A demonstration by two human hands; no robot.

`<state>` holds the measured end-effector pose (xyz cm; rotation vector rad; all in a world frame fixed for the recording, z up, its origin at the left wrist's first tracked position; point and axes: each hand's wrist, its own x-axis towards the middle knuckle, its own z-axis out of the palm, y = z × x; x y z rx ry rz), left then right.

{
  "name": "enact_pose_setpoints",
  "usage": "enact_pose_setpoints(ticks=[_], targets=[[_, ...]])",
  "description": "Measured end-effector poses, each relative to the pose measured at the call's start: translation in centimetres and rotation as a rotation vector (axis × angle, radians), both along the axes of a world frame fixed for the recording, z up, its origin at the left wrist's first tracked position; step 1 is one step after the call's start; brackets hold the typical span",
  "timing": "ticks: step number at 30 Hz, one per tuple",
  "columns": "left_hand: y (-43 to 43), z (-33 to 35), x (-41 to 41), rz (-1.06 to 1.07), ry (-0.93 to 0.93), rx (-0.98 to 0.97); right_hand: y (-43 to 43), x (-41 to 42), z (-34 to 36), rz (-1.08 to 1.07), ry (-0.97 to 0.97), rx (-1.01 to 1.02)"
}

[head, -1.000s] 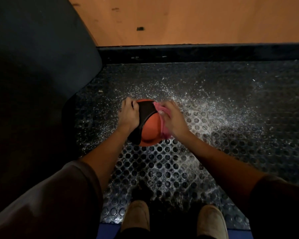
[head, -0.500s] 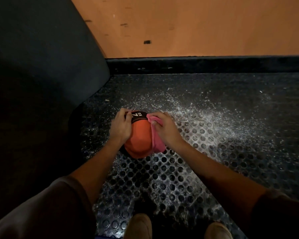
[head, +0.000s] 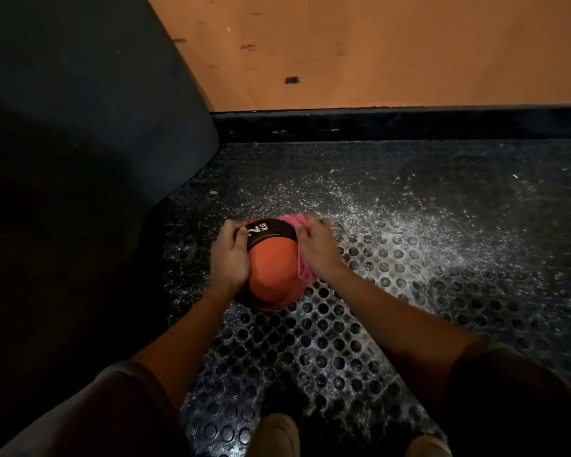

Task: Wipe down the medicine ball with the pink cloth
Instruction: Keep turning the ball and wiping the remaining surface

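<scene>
The medicine ball (head: 271,275) is orange with a black band across its far upper part, marked "2 KG" in white. It rests on the floor mat (head: 343,341), ahead of the person's shoes (head: 274,433).

The left hand (head: 229,255) has its grip closed round the ball's left side, fingers curled onto the black band. The right hand (head: 317,249) grips the pink cloth (head: 305,275) and presses it against the ball's right side. Cloth shows above and below that hand. Both hands cover the ball's flanks, and the surface beneath the cloth is hidden.

The mat is dark rubber with raised round studs. White speckles (head: 393,219) lie scattered over it, densest to the right of the ball. A dark padded panel (head: 80,127) stands close on the left. A black skirting (head: 409,123) runs along the foot of an orange wall (head: 376,51) beyond.
</scene>
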<state>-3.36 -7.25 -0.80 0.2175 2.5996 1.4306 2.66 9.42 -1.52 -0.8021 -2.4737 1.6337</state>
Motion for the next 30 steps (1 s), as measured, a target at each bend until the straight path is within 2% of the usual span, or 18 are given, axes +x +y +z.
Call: enact_pose_setpoints(ticks=[4,6,8,13,16,20,24,30], targets=[[0.1,0.1,-0.7,0.02,-0.001,-0.042,-1.2,-1.4,1.6,0.164,0.215,0.286],[0.0,-0.1,-0.9,-0.003,0.005,-0.038,-1.3,-1.1,2.1,0.269,0.324,0.33],[0.1,-0.1,-1.1,-0.013,-0.023,-0.026,-0.6,-0.5,1.0,0.241,0.307,0.247],[0.1,0.1,-3.0,0.109,-0.178,0.031,-0.9,2.0,-3.1,-0.046,0.046,-0.156],[0.0,0.3,-4.1,0.185,-0.248,0.108,-3.7,3.5,-4.3,-0.24,0.058,-0.471],[-0.6,0.4,-4.7,0.219,-0.271,0.134,-7.4,4.9,-4.6,-0.365,0.054,-0.751],[-1.3,-0.2,-4.1,0.255,-0.292,0.134,-9.0,5.0,-4.6,-0.45,-0.001,-0.752],[-1.0,0.0,-1.6,0.316,-0.189,0.121,-4.9,1.9,-3.4,-0.499,-0.09,-0.577]])
